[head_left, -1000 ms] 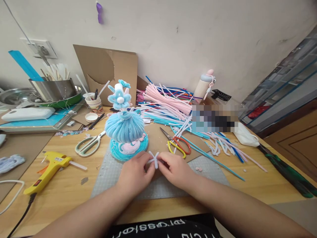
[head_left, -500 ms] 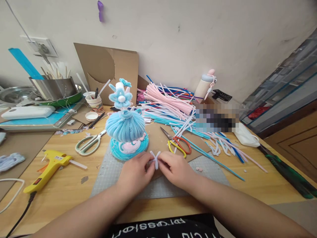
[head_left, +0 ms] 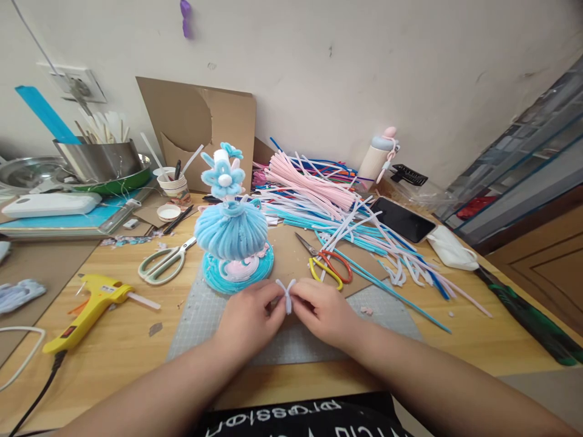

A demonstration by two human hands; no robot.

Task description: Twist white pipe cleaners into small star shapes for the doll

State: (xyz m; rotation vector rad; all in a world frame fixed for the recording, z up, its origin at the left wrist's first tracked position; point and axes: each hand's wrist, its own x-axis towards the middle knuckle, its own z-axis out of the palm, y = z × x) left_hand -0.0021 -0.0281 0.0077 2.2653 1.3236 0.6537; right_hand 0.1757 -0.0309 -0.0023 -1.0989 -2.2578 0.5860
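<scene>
Pale lilac fuzzy stem (head_left: pixel 288 299), folded, two ends forming a V, between both hands (head_left: pixel 250 311) (head_left: pixel 324 308)

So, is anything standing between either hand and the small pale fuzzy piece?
Nothing visible: the left hand and right hand both pinch the pale piece. The red-and-yellow scissors lie beyond, not between.

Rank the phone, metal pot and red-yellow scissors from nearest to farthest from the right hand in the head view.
1. Red-yellow scissors: just beyond the right hand.
2. Phone: farther back, to the right.
3. Metal pot: far back, at the left.
</scene>
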